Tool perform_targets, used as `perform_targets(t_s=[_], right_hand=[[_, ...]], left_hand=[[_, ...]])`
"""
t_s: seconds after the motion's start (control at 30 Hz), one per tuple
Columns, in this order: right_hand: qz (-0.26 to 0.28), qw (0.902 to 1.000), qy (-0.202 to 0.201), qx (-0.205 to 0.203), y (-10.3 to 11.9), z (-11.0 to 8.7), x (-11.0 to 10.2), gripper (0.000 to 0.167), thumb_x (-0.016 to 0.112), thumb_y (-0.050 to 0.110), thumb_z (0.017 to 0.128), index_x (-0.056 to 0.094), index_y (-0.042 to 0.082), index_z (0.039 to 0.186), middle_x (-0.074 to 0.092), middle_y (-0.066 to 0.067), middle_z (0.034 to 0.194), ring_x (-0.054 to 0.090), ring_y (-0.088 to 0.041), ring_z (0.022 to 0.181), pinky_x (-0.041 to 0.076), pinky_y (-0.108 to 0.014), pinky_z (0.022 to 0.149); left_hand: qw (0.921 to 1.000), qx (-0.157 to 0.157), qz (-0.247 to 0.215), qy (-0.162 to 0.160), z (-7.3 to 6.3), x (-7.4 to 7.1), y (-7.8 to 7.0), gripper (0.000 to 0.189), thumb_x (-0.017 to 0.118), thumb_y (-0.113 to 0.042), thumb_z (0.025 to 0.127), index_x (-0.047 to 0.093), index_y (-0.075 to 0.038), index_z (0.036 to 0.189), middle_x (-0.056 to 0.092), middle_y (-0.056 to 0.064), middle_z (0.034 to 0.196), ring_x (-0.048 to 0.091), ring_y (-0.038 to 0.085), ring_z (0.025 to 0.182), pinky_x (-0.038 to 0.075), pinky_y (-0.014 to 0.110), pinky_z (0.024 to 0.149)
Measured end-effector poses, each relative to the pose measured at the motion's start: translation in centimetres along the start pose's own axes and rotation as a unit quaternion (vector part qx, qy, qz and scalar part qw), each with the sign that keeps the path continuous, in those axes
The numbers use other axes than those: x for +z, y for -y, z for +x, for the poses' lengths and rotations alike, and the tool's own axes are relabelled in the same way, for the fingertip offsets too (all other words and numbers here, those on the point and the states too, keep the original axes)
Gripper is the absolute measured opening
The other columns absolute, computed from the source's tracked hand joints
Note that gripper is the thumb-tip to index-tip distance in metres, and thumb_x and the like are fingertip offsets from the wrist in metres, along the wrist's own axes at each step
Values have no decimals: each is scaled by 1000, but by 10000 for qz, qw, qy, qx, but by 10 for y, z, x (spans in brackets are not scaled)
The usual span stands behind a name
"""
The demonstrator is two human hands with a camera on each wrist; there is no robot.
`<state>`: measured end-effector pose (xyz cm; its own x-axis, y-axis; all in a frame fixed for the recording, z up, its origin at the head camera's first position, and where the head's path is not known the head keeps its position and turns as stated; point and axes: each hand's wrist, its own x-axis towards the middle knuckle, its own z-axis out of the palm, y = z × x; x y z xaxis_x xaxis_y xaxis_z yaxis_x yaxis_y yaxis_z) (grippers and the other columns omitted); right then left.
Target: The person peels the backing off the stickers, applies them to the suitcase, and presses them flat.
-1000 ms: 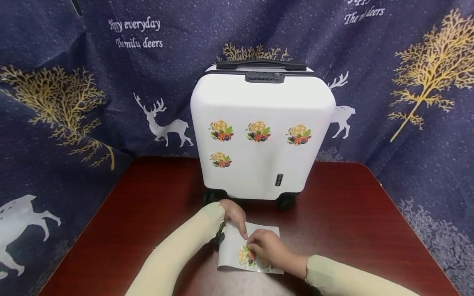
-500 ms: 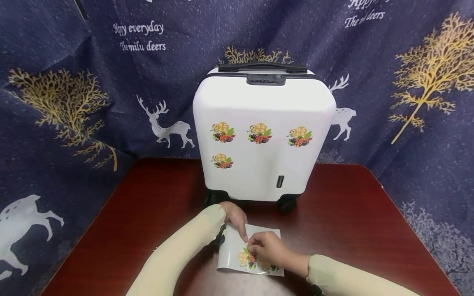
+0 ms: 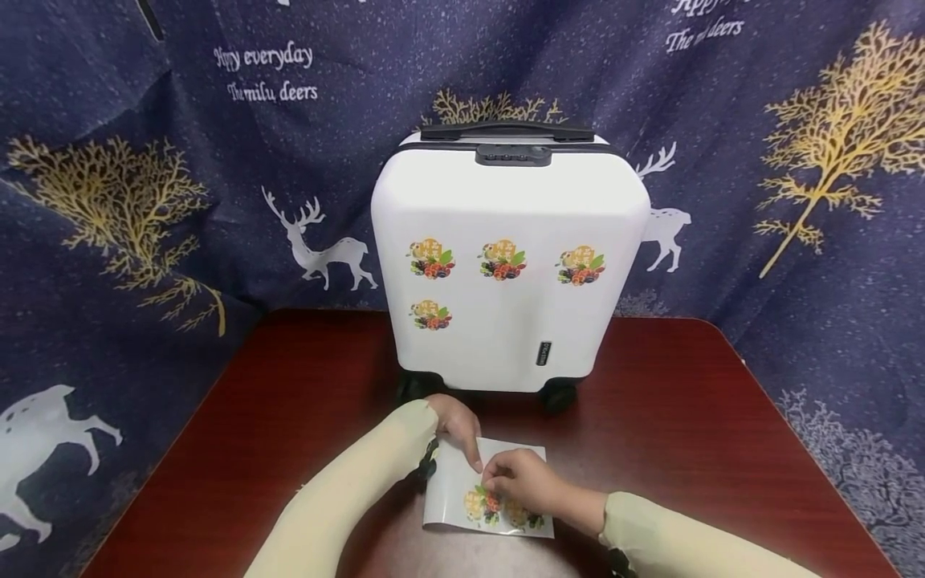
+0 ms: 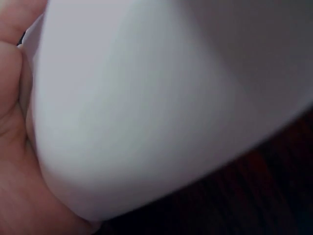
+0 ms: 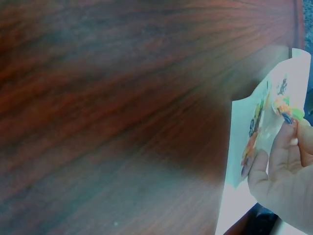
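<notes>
A white sticker sheet (image 3: pixel 448 490) with printed fruit stickers is held low over the table's near part. My left hand (image 3: pixel 459 424) grips its upper left, a finger lying on the front. In the left wrist view the curved white sheet (image 4: pixel 132 112) bends against the palm and hides most fingers. My right hand (image 3: pixel 526 482) pinches at the top edge of a colourful fruit sticker (image 3: pixel 490 504). That sticker (image 5: pixel 282 105) shows at the thumb and fingertip in the right wrist view. Another fruit sticker (image 3: pixel 522 518) lies partly under the right hand.
Behind the hands stands a white suitcase (image 3: pixel 491 353) with a black handle (image 3: pixel 506 131) and black wheels. Several fruit stickers, such as the upper left one (image 3: pixel 430 259), are on its front. The dark red table (image 3: pixel 672 417) meets a blue deer-patterned cloth (image 3: pixel 318 160).
Hands and sheet hold nearly the same place, with the right fingers still at the sticker's edge. The head view has shifted slightly.
</notes>
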<state>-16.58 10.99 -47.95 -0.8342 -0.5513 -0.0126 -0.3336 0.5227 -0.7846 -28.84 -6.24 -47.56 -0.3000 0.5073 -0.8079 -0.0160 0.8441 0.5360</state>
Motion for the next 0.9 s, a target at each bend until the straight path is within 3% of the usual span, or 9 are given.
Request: perform_targets(t_s=[0.33, 0.9], right_hand=[[244, 9996, 99, 47, -1, 1, -1, 11, 73, 10, 89, 70, 2, 82, 71, -5, 77, 51, 5, 74, 46, -16, 71], [446, 9980, 412, 148, 1, 1, -8, 13, 72, 11, 91, 68, 0, 84, 69, -5, 78, 50, 3, 72, 45, -16, 71]], left_hand=[[9999, -24, -8, -164, 1, 2, 1, 6, 77, -14, 88, 76, -8, 88, 78, 6, 84, 72, 14, 72, 62, 29, 65], [9999, -141, -93, -28, 3, 0, 1, 8, 75, -14, 91, 77, -7, 88, 78, 7, 85, 72, 13, 72, 61, 27, 65]])
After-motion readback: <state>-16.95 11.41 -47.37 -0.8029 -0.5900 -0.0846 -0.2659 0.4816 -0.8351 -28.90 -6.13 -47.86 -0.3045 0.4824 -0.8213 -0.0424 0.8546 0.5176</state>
